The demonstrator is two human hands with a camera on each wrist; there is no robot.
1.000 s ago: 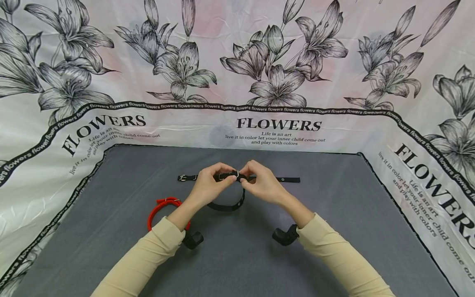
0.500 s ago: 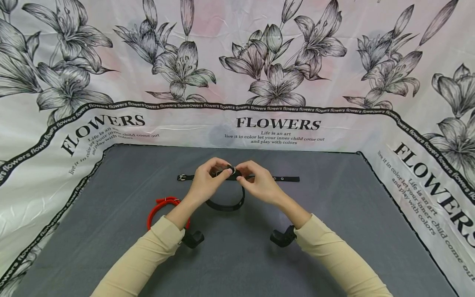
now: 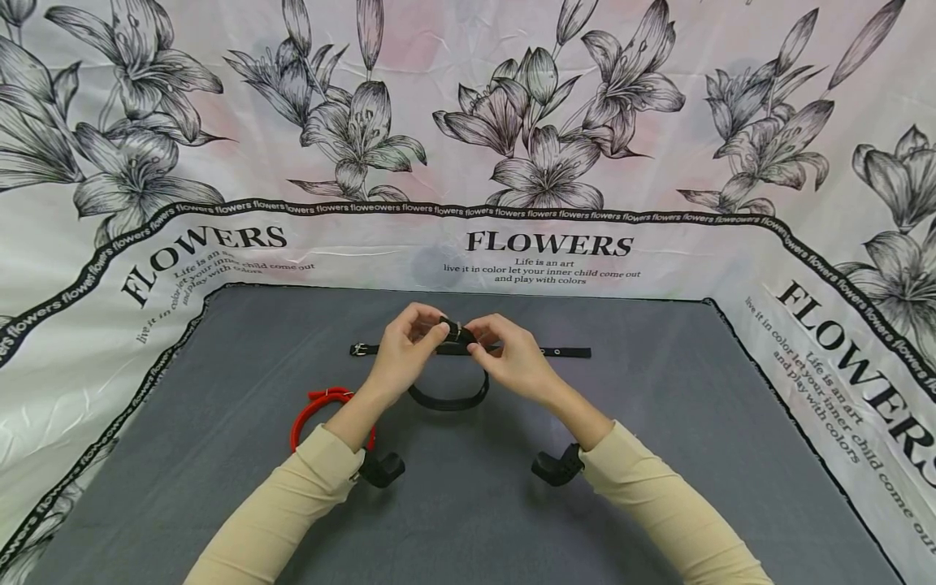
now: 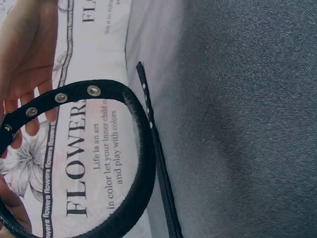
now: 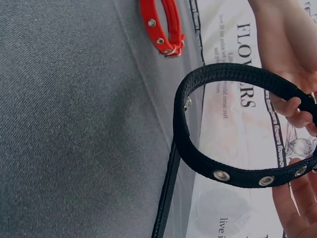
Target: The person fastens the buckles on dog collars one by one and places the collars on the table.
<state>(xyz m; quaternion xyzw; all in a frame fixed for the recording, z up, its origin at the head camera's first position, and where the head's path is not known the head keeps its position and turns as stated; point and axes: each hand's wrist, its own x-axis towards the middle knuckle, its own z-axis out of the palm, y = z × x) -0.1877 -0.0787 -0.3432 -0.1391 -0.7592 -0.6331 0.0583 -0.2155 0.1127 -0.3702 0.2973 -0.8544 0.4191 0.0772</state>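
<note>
A black buckled collar [image 3: 449, 404], bent into a loop, hangs between the two hands above the table. My left hand [image 3: 402, 353] pinches its buckle part between thumb and fingers. From the other side, my right hand [image 3: 519, 357] pinches the same joined part with thumb and forefinger. Metal eyelets line the collar's strap [image 4: 77, 94] in the left wrist view. Fingers partly cover the buckle, so how far the strap is threaded cannot be told. Behind the hands, a second black collar [image 3: 569, 353] lies straight on the cloth, its middle partly hidden.
A red collar [image 3: 296, 426], closed in a ring, lies beside the left forearm, partly covered by it. Grey cloth [image 3: 468, 504] covers the table. A white flower-printed sheet [image 3: 395, 244] rises at the back and sides. Black wrist devices [image 3: 557, 465] sit at both cuffs.
The left hand has risen slightly, and the buckle part of the black collar has come up with it, now tilted. The right hand stays nearly in place. Both lying collars are unmoved.
</note>
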